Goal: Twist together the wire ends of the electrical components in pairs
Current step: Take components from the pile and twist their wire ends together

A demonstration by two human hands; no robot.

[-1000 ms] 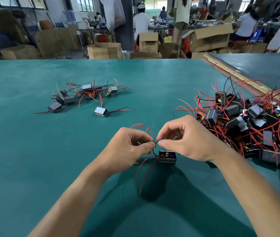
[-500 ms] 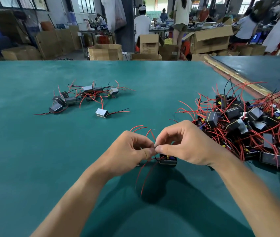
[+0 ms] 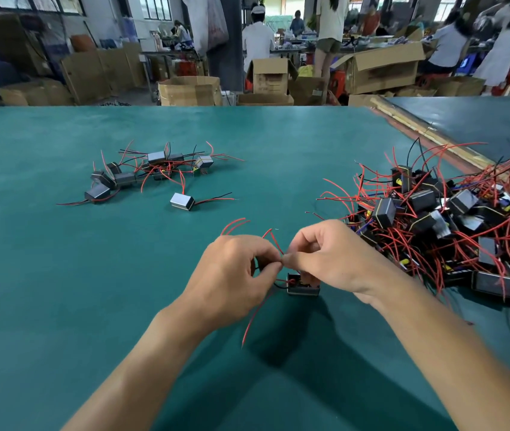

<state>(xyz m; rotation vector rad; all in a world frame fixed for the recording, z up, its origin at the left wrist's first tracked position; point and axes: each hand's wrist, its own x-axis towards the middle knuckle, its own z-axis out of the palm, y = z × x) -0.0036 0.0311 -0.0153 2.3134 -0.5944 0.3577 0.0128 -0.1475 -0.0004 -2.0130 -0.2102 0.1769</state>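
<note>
While working over the green bench [image 3: 60, 275], pinches red wire ends [image 3: 276, 242] between thumb and forefinger of left hand [image 3: 231, 275]. Meets them with right hand [image 3: 334, 259], likewise pinching, fingertips touching. Has the small black component [image 3: 303, 289] just beneath the right hand; resting on the bench or dangling, cannot tell. Lets one red wire [image 3: 253, 315] trail toward the body. Works between a small cluster of components [image 3: 151, 169] with a lone component [image 3: 182, 201] far left, and a big tangled pile [image 3: 449, 219] at right.
</note>
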